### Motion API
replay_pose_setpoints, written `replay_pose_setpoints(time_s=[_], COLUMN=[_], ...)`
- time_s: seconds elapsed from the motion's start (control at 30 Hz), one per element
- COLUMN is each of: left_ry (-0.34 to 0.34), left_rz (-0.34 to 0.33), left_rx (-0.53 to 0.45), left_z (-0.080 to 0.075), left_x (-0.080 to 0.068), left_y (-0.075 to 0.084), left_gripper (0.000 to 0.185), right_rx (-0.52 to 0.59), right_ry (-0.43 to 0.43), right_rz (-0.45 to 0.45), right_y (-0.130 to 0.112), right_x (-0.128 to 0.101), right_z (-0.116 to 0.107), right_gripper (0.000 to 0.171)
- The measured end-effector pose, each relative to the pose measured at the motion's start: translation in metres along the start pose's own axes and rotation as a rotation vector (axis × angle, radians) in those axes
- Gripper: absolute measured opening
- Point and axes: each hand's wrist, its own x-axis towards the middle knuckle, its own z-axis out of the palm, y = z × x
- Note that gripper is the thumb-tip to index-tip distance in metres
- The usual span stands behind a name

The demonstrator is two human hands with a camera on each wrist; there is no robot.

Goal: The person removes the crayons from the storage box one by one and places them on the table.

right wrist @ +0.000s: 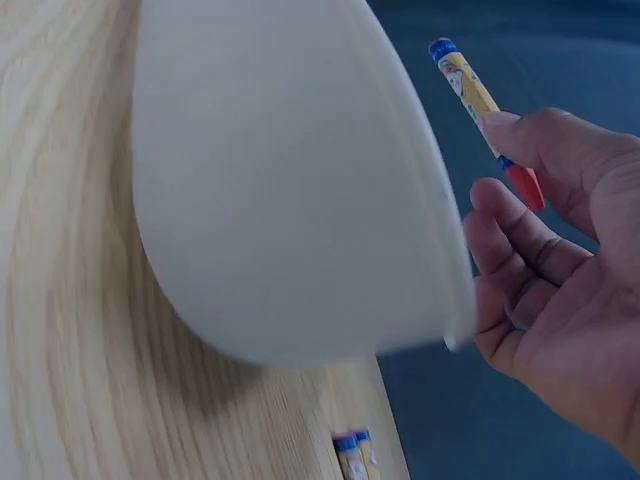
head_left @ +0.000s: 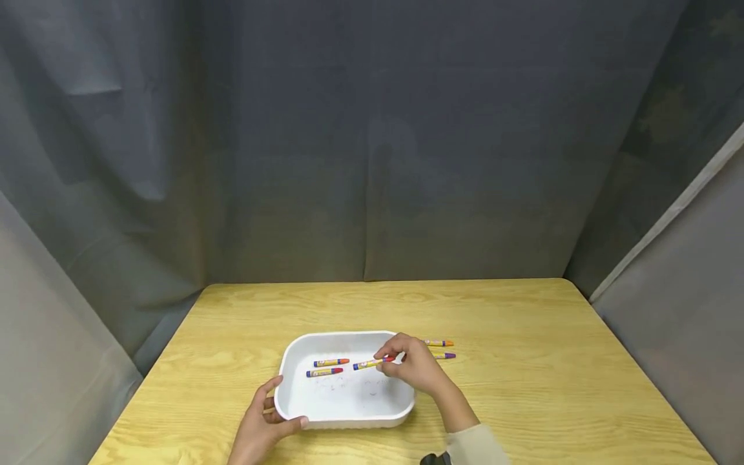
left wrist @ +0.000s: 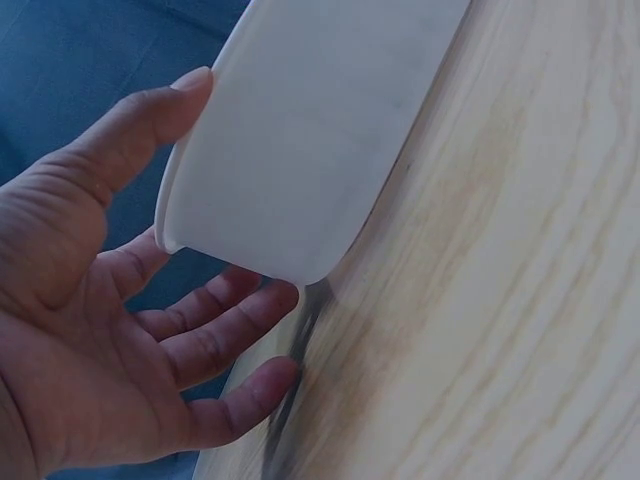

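Nearest the head camera, the left hand cups the near left corner of the white rounded plastic tray, thumb laid on the rim and fingers spread loosely beneath the wall, as the left wrist view shows. The tray sits on the pale wooden table. Above the tray's right side, the right hand pinches a red-tipped crayon with a yellow wrapper between thumb and forefinger, the other fingers loosely curled. Two more crayons lie inside the tray, an orange-tipped one and a red-tipped one. Beyond the right rim, an orange crayon and a purple crayon rest on the table.
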Motion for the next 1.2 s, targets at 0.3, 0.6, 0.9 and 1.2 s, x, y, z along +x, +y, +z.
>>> replay_pose_setpoints(time_s=[0.3, 0.6, 0.9, 1.2], left_ry=[-0.004, -0.003, -0.028, -0.028], left_rz=[0.017, 0.057, 0.055, 0.074], left_rx=[-0.021, -0.067, -0.164, -0.165], left_z=[-0.002, 0.001, 0.004, 0.007], left_x=[-0.002, -0.005, -0.006, -0.004], left_y=[0.005, 0.004, 0.004, 0.004], left_gripper=[0.098, 0.098, 0.099, 0.097], right_rx=[0.077, 0.117, 0.119, 0.182], right_ry=[0.021, 0.058, 0.082, 0.149], right_rz=[0.037, 0.135, 0.182, 0.286], right_y=[-0.011, 0.03, 0.048, 0.066], right_x=[-0.019, -0.033, -0.047, -0.057], right_z=[-0.032, -0.045, -0.061, -0.076], right_gripper=[0.012, 0.012, 0.014, 0.016])
